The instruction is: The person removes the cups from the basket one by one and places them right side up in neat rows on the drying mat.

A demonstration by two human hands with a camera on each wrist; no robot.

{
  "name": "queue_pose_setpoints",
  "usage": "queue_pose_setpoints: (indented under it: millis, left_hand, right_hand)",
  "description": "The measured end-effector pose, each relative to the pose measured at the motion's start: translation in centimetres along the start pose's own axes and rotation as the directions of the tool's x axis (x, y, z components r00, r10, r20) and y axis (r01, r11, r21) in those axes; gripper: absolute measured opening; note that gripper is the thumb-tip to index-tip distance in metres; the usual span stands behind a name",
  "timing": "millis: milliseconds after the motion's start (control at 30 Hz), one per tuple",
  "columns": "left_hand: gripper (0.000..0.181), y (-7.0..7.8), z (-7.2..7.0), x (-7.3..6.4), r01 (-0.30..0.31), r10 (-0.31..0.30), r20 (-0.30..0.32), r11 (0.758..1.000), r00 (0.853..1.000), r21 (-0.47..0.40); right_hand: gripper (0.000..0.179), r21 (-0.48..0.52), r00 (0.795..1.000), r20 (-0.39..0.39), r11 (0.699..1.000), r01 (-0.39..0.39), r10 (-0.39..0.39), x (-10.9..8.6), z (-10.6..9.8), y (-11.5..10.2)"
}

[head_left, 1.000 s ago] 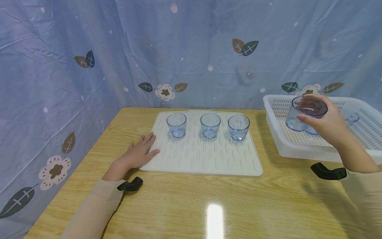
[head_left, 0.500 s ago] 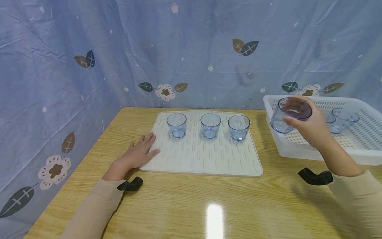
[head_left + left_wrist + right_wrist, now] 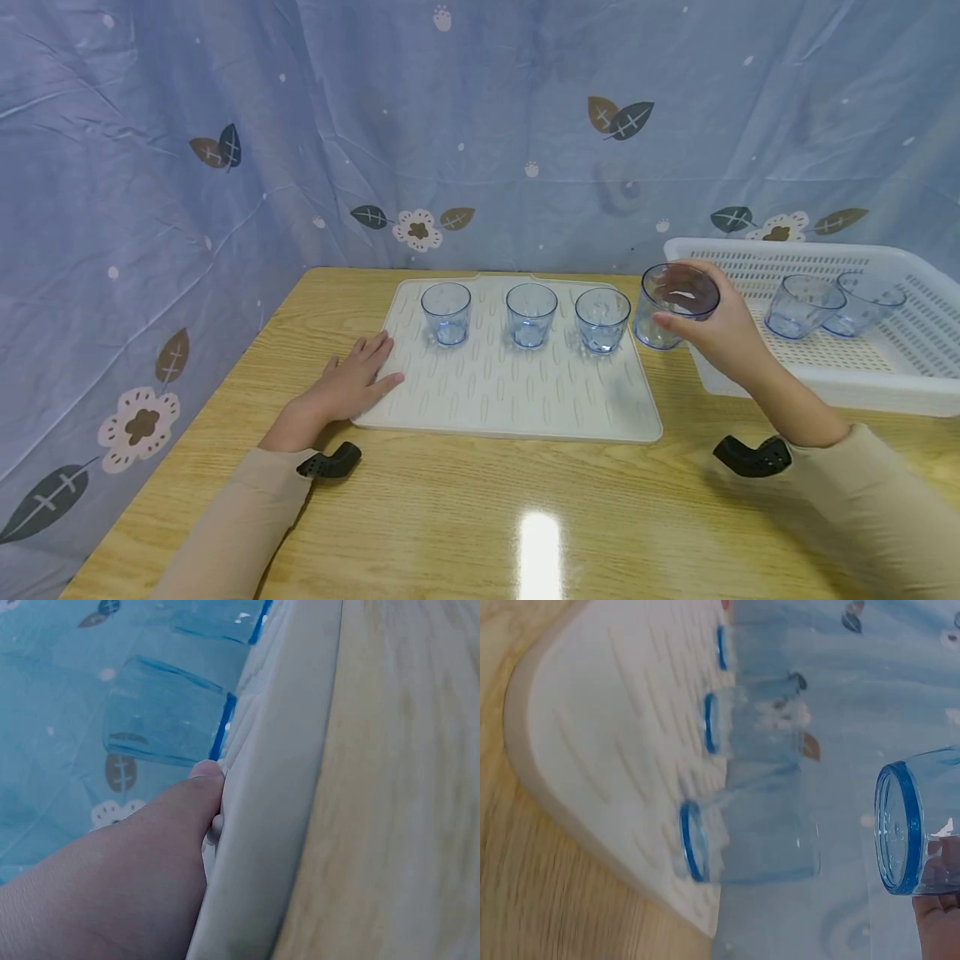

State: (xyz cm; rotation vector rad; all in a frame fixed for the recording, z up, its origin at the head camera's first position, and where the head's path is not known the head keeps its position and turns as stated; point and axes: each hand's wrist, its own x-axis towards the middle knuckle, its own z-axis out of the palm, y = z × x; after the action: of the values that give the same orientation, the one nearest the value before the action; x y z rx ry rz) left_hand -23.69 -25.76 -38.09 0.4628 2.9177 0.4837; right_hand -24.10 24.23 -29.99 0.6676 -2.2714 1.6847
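Observation:
My right hand (image 3: 716,321) grips a clear blue drinking glass (image 3: 655,321) by its side, held between the mat's right edge and the basket. In the right wrist view this glass (image 3: 900,829) shows its thick base, with fingers beneath. Three matching glasses stand upright in a row along the back of the white ridged mat: a left glass (image 3: 447,315), a middle glass (image 3: 531,317) and a right glass (image 3: 602,322). My left hand (image 3: 341,390) rests with fingers spread on the mat's (image 3: 495,408) left edge; in the left wrist view its thumb (image 3: 199,799) lies along that edge.
A white perforated plastic basket (image 3: 795,379) stands at the right, with two more blue glasses inside, one glass (image 3: 798,308) nearer and another glass (image 3: 870,304) beside it. The wooden table (image 3: 420,500) spreads in front. A blue patterned curtain (image 3: 487,133) hangs behind.
My right hand has carried its glass leftward, out from over the basket toward the mat, uncovering the two glasses in the basket. My left hand stays in place.

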Motion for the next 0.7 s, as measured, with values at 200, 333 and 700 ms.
queue_pose_setpoints:
  millis: [200, 333, 700]
  left_hand:
    - [0.080, 0.0, -0.1, 0.0, 0.001, -0.001, 0.000, 1.000, 1.000, 0.010]
    - [0.079, 0.1, 0.0, 0.1, -0.002, 0.002, -0.003, 1.000, 1.000, 0.006]
    - [0.081, -0.1, 0.2, 0.1, 0.005, -0.005, -0.003, 1.000, 1.000, 0.010]
  right_hand:
    - [0.060, 0.023, 0.999, 0.045, 1.000, 0.017, -0.018, 0.1, 2.0, -0.6]
    - [0.061, 0.119, 0.996, 0.067, 0.992, 0.043, -0.051, 0.1, 3.3, -0.9]
    - [0.063, 0.254, 0.984, 0.125, 0.963, 0.089, -0.124, 0.1, 6.5, -1.8]
